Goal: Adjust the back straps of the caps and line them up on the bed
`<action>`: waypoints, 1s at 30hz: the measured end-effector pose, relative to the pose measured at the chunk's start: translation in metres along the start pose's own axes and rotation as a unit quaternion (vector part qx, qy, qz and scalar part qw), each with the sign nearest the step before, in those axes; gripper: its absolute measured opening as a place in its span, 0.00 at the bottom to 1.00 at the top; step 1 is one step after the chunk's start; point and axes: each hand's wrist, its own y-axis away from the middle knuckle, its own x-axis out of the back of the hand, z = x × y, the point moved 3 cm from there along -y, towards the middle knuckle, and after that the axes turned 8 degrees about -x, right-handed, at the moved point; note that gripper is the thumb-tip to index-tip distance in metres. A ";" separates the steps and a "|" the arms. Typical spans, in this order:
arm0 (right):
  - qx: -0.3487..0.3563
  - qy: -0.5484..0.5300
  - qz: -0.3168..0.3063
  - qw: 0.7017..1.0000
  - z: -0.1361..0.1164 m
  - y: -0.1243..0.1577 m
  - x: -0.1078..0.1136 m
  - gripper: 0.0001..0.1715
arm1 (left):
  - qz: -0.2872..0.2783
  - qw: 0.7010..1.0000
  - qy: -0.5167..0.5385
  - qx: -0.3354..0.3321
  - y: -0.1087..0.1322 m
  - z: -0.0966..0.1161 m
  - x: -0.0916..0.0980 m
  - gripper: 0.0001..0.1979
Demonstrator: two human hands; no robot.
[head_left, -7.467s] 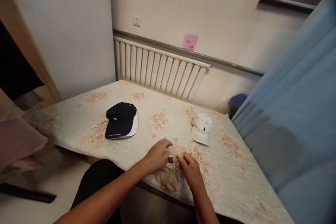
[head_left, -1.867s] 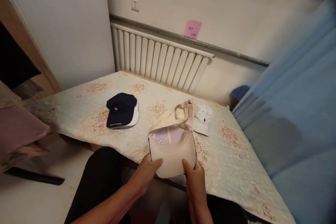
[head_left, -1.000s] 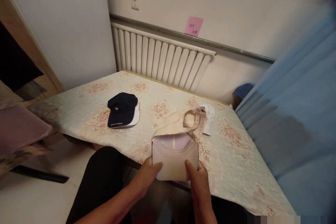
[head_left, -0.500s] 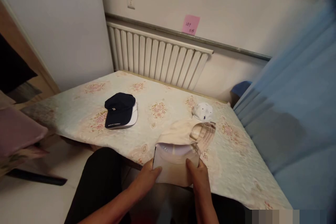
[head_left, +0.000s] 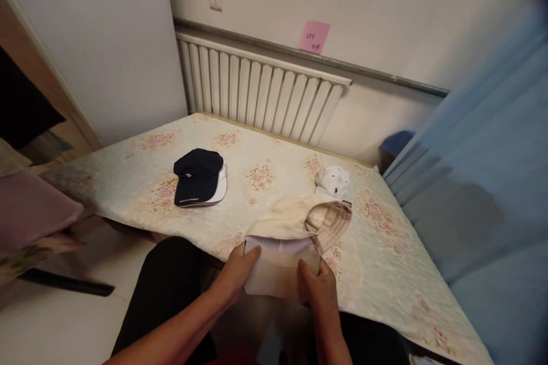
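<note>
Between my hands is a beige baseball cap (head_left: 278,219), its brim pointing toward me and its underside facing up. My left hand (head_left: 242,265) grips the left edge of the brim, thumb on top. The right edge of the brim is pinched by my right hand (head_left: 317,282), also thumb on top; the fingers beneath are hidden. The cap's crown and rear strap reach over the bed's near edge. Farther left, a dark navy cap (head_left: 199,174) lies partly over a white cap (head_left: 221,187). Past the beige crown sits another white cap (head_left: 334,181) with a small dark logo.
The caps lie on a bed with a floral sheet (head_left: 231,165). Behind it are a white radiator (head_left: 257,91) and a wall with a pink note (head_left: 314,37). A blue curtain (head_left: 483,182) hangs on the right. A pink-covered seat (head_left: 38,205) stands at left.
My left hand has moved up along the brim's left edge, thumb now nearer the crown. The cap has shifted slightly left and tilted a little. The other caps stay in place.
</note>
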 end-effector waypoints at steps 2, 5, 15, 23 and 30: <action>0.014 0.002 -0.011 1.000 -0.001 0.000 -0.001 0.17 | 0.006 1.000 0.000 0.008 0.000 -0.003 0.001 0.26; 0.041 0.017 0.007 0.999 -0.003 0.003 0.001 0.18 | 0.020 1.000 0.014 0.015 0.001 -0.004 0.002 0.25; 0.391 0.164 0.032 0.905 -0.024 0.036 -0.027 0.13 | 0.039 0.999 0.028 0.019 0.005 -0.005 -0.001 0.22; 0.366 0.307 -0.033 0.878 -0.021 0.025 -0.063 0.19 | 0.008 1.000 0.017 0.010 0.010 -0.012 -0.005 0.18; 0.325 0.291 -0.080 0.896 -0.025 0.016 -0.059 0.18 | -0.005 0.999 0.019 0.029 0.010 -0.020 -0.007 0.16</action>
